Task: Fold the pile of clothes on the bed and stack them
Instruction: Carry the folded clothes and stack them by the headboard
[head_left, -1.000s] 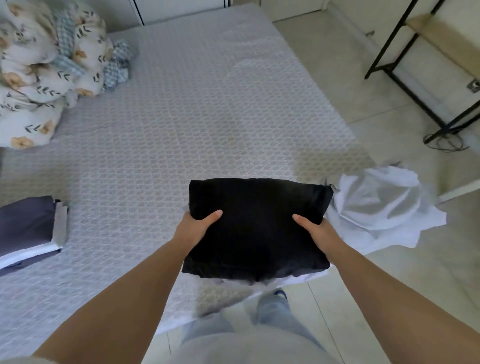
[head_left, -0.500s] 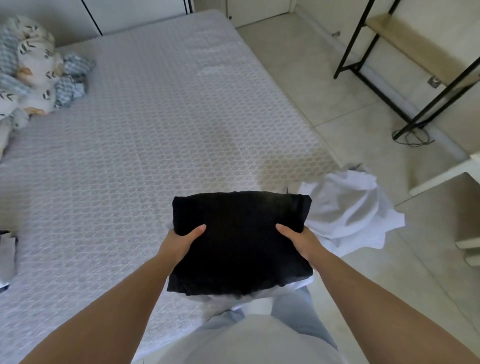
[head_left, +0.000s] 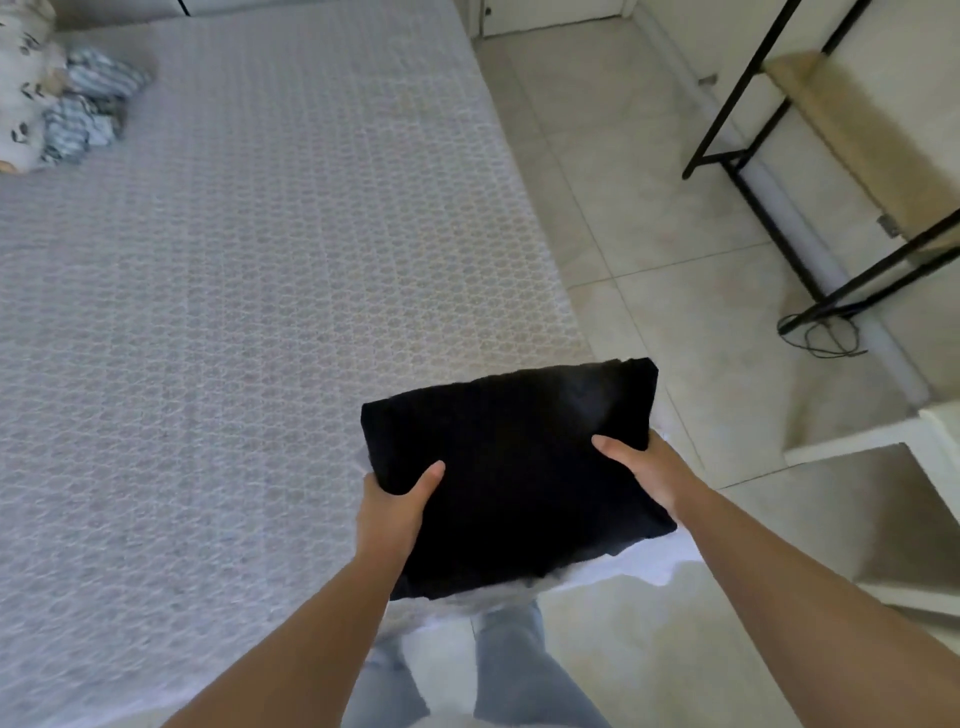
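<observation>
A folded black garment (head_left: 514, 467) is held up over the bed's near right corner. My left hand (head_left: 392, 512) grips its left edge with the thumb on top. On the opposite edge my right hand (head_left: 647, 467) holds it the same way. A bit of white cloth (head_left: 639, 564) shows just under the black garment; most of it is hidden. The bed (head_left: 234, 286) has a grey patterned cover and fills the left and centre.
A bundle of patterned bedding (head_left: 47, 109) lies at the bed's far left. On the tiled floor to the right stands a black metal rack (head_left: 779, 218) with a cable (head_left: 821, 335) at its foot. A white piece of furniture (head_left: 904, 452) is at the right edge.
The black garment has been lifted and carried to the right in both hands. The view turned right: the folded stack at the left left the frame, and the white cloth is now mostly covered.
</observation>
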